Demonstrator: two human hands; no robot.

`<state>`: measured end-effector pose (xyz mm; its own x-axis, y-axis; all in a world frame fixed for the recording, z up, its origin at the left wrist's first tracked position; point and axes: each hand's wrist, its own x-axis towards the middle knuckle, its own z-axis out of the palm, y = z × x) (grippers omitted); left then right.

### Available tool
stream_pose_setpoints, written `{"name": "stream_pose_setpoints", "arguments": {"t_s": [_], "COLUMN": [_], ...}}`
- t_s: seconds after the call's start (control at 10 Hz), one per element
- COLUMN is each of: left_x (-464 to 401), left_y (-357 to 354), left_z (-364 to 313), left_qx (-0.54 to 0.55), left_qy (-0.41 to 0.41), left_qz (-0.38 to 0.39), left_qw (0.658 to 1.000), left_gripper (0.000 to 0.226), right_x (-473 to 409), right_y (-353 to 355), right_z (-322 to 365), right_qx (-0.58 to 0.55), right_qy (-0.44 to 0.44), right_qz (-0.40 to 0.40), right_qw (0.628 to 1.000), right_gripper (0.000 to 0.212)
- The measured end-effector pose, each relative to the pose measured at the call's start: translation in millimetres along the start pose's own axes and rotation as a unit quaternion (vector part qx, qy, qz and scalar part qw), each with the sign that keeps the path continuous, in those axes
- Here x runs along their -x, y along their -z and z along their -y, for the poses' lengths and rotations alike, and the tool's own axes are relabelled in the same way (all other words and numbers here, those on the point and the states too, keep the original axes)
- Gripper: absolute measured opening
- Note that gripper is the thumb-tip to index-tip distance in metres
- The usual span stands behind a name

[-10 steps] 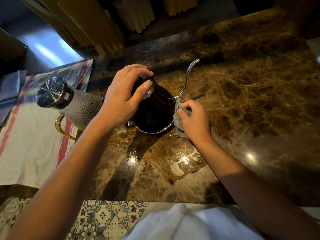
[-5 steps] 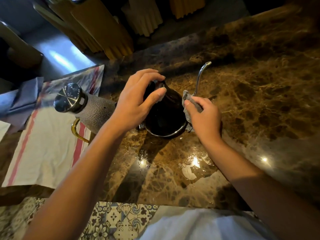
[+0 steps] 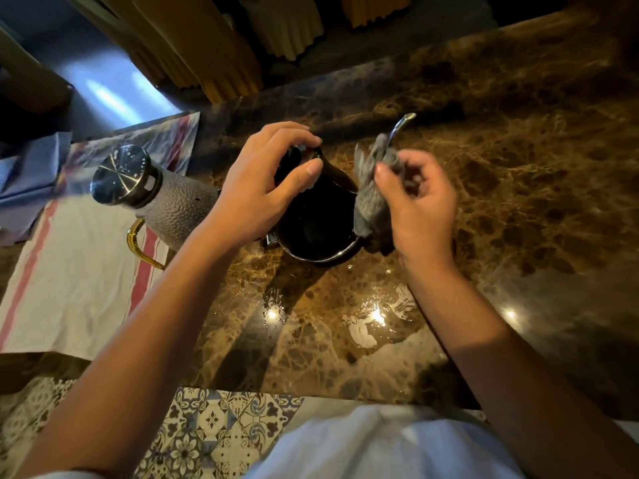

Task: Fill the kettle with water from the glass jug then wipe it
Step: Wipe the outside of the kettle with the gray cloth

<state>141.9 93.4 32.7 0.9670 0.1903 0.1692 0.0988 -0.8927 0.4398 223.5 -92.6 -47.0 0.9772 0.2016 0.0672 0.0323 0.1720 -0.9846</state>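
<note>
A dark gooseneck kettle [image 3: 318, 223] stands on the brown marble counter [image 3: 518, 202], its thin silver spout [image 3: 401, 124] rising at the far right. My left hand [image 3: 266, 188] grips the kettle's top from above, fingers and thumb curled round the lid area. My right hand [image 3: 418, 202] holds a grey cloth [image 3: 370, 198] against the kettle's right side near the base of the spout. The textured glass jug [image 3: 173, 209] with a metal lid [image 3: 121, 174] and gold handle stands to the left of the kettle.
A white towel with red stripes [image 3: 76, 278] lies under the jug at the left. Blue-grey cloths [image 3: 31, 174] sit at the far left. Wet patches [image 3: 373, 319] shine on the counter near me. Yellow chair backs [image 3: 207, 46] stand beyond the far edge.
My right hand has slid the cloth up the kettle's right side, from near the base toward the spout. My left hand has kept its grip on the kettle's top.
</note>
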Motion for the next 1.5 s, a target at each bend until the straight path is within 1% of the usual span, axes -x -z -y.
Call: {"name": "stream_pose_setpoints", "arguments": {"t_s": [0.1, 0.3, 0.4, 0.5, 0.6, 0.7, 0.8, 0.9, 1.0, 1.1, 1.2, 1.3, 1.4, 1.5], "left_x": [-0.1, -0.8, -0.4, -0.7, -0.8, -0.4, -0.4, -0.6, -0.3, -0.1, 0.1, 0.0, -0.1, 0.1], "left_y": [0.2, 2.0, 1.7, 1.8, 2.5, 2.4, 1.9, 2.3, 3.0, 2.7, 3.3, 3.1, 3.7, 4.4], "left_z": [0.0, -0.2, 0.0, -1.1, -1.2, -0.5, -0.4, -0.7, -1.0, -1.0, -0.1, -0.9, -1.5, -1.6], "left_qx": [-0.001, 0.0, 0.001, 0.002, 0.003, 0.008, 0.007, 0.007, 0.005, 0.004, 0.004, 0.005, 0.003, 0.004], "left_qy": [0.0, -0.001, 0.0, 0.006, 0.006, 0.002, -0.001, 0.001, 0.006, 0.005, 0.003, 0.004, 0.005, 0.006], "left_qz": [0.001, 0.006, 0.005, 0.006, 0.009, 0.009, 0.005, 0.008, 0.013, 0.015, 0.015, 0.016, 0.017, 0.019], "left_qw": [1.0, 1.0, 1.0, 1.0, 1.0, 1.0, 1.0, 1.0, 1.0, 1.0, 1.0, 1.0, 1.0, 1.0], "left_gripper": [0.034, 0.035, 0.035, 0.036, 0.038, 0.038, 0.038, 0.037, 0.038, 0.038, 0.039, 0.039, 0.038, 0.039], "right_x": [-11.1, 3.3, 18.5, 30.2, 38.3, 50.1, 52.1, 39.4, 13.2, -0.8, 4.8, 16.9, 27.9, 31.2], "right_y": [-12.9, -18.5, -15.7, -9.4, -0.2, 9.8, 13.9, 10.8, 5.6, -2.3, -16.4, -21.1, -15.3, -1.3], "right_z": [8.9, -12.6, -28.7, -46.8, -52.6, -56.0, -48.9, -23.4, 4.0, 6.7, -7.1, -25.0, -36.1, -47.9], "right_qx": [-0.02, -0.072, 0.032, 0.144, 0.177, 0.215, 0.232, 0.196, 0.07, -0.001, 0.019, 0.089, 0.112, 0.128], "right_qy": [0.029, -0.057, -0.032, 0.007, -0.018, -0.025, -0.021, 0.009, 0.018, 0.035, 0.014, -0.011, 0.02, 0.047], "right_qz": [-0.026, -0.022, 0.028, 0.052, 0.063, 0.111, 0.149, 0.101, 0.004, -0.054, -0.031, 0.016, 0.068, 0.11], "right_qw": [0.999, 0.995, 0.999, 0.988, 0.982, 0.97, 0.961, 0.975, 0.997, 0.998, 0.999, 0.996, 0.991, 0.985], "right_gripper": [0.018, 0.022, 0.022, 0.027, 0.031, 0.041, 0.035, 0.037, 0.039, 0.031, 0.028, 0.022, 0.028, 0.023]}}
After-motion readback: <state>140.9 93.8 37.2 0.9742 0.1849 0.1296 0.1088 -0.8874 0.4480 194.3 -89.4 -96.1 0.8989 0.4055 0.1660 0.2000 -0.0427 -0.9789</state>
